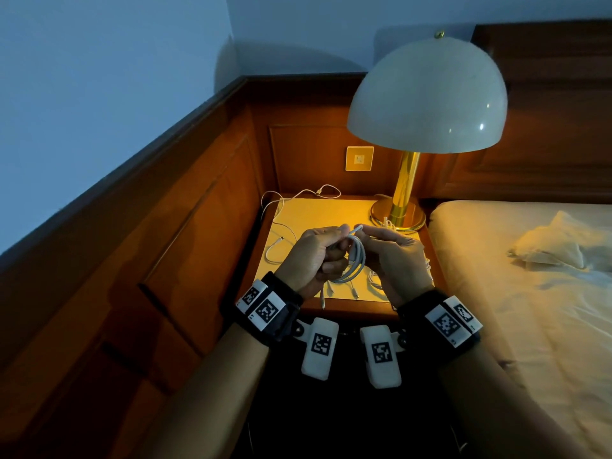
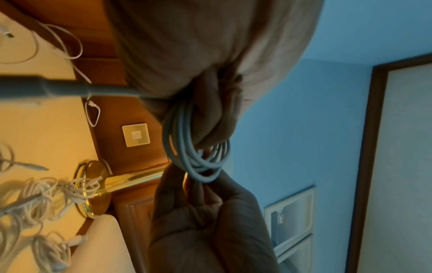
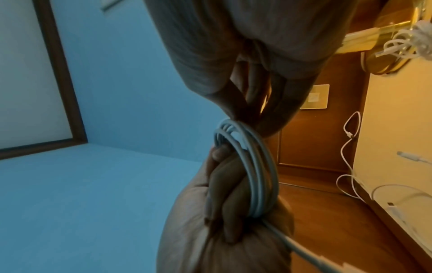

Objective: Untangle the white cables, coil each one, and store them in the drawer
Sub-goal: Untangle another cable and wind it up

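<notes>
While the loops are gathered in my left hand (image 1: 313, 256), curled tight round the coiled white round-sheathed charging cable (image 1: 354, 260), I keep that bundle just above the middle of the lamplit yellow-topped wooden bedside table (image 1: 331, 210) so nothing snags. My right hand (image 1: 394, 256) meets it from the right, thumb and forefinger pinching the cable's free end at the top of the coil, probably to wrap or tuck it so the loops stay put. A loose white thin cable (image 1: 281, 226) sprawls over the table's far left, and a knotted white cable bundle (image 2: 58, 192) waits by the brass lamp base (image 1: 397, 215); those look untouched. No drawer shows, so storing comes later, I judge.
</notes>
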The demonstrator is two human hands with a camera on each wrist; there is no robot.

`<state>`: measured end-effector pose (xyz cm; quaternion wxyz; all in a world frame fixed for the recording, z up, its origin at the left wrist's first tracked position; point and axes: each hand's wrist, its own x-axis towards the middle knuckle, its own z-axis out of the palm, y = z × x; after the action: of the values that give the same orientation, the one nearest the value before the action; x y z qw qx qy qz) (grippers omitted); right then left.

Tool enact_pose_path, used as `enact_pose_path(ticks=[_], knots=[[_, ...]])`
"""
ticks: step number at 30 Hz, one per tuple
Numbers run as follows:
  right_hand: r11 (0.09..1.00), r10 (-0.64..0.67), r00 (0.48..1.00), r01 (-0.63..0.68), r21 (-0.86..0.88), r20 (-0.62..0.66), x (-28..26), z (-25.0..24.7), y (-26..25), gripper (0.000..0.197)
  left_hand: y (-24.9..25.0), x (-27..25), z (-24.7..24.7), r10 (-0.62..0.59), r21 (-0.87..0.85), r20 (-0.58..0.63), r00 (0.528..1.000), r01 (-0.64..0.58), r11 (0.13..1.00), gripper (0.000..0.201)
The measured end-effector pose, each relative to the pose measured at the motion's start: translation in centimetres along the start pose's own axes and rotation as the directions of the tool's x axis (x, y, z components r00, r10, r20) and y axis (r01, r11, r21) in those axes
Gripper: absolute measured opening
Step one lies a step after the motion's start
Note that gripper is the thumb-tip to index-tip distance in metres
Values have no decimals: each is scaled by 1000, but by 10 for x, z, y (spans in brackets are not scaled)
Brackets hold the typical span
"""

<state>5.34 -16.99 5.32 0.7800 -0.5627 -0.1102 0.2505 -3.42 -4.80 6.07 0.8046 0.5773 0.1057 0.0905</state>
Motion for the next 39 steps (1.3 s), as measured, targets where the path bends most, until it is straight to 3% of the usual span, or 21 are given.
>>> enact_pose_path(ticks=[5,11,15,18,20,24,26,30,32,34,39], knots=[[999,42,999,-43,17,25,-5,-2,2,24,-5,2,1,11,86,-79,997,-4,996,36],[995,66,998,-65,76,-11,4,-4,4,25,-8,8,6,10,55,-112,994,-3,998,37],[995,17,997,-9,-102,73,4,-9,3,16,-9,9,2,4,44,-150,989,3,999,35],[964,-5,983,54,-259,186,1,-10,7,31,-9,12,0,-10,23,-196,981,15,1000,35],[903,-15,973,111,-414,228,-3,-8,12,38,-9,14,0,-17,11,-206,978,20,1000,34],[777,-13,975,150,-611,222,2,-13,16,19,-15,16,0,-27,77,-234,972,46,996,35],[715,-30,977,168,-678,211,2,-16,17,20,-19,17,-1,-33,69,-255,966,52,996,37],[306,-171,947,314,-899,272,-3,-11,27,36,-22,23,1,-54,47,-329,943,73,996,38],[220,-164,939,332,-917,301,-4,-6,29,35,-22,27,5,-69,43,-391,918,93,995,39],[222,-162,936,342,-913,311,-3,-4,26,31,-23,32,6,-94,36,-434,896,121,992,41],[403,-207,891,455,-794,405,-7,-10,10,34,-20,38,-3,-187,-151,-413,891,135,979,37]])
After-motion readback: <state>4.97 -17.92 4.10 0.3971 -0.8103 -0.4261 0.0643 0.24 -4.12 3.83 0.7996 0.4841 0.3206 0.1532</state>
